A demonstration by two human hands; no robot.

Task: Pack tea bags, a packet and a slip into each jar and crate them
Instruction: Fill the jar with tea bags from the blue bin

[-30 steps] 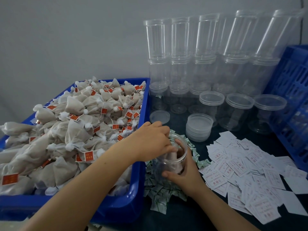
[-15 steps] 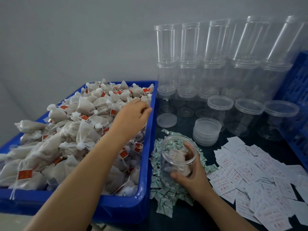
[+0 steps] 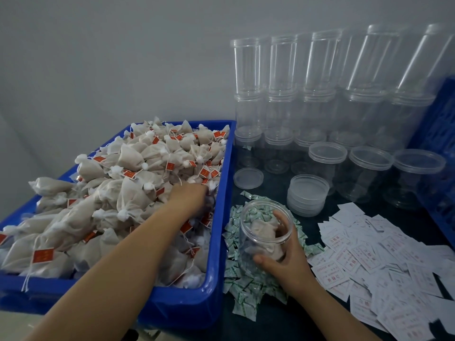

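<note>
A blue bin [image 3: 228, 168] on the left is heaped with several white mesh tea bags [image 3: 128, 173] carrying red tags. My left hand [image 3: 190, 196] reaches down into the pile near the bin's right wall. Its fingertips are buried among the bags and blurred. Right of the bin, my right hand [image 3: 286, 260] grips a clear open jar [image 3: 246, 223] from its right side, tilted toward the bin. A few tea bags lie inside it. The jar stands over a scatter of small green-and-white packets [image 3: 242, 287]. White slips with red print [image 3: 369, 257] are spread to the right.
Empty clear jars [image 3: 307, 94] are stacked against the back wall, with lidded jars [image 3: 369, 168] in front. A stack of lids [image 3: 307, 194] and a single lid [image 3: 248, 177] lie behind the held jar. A blue crate [image 3: 440, 143] stands at the far right edge.
My left hand left the jar's mouth, swung left over the bin and has dropped into the tea bags. My right hand keeps holding the jar in much the same place.
</note>
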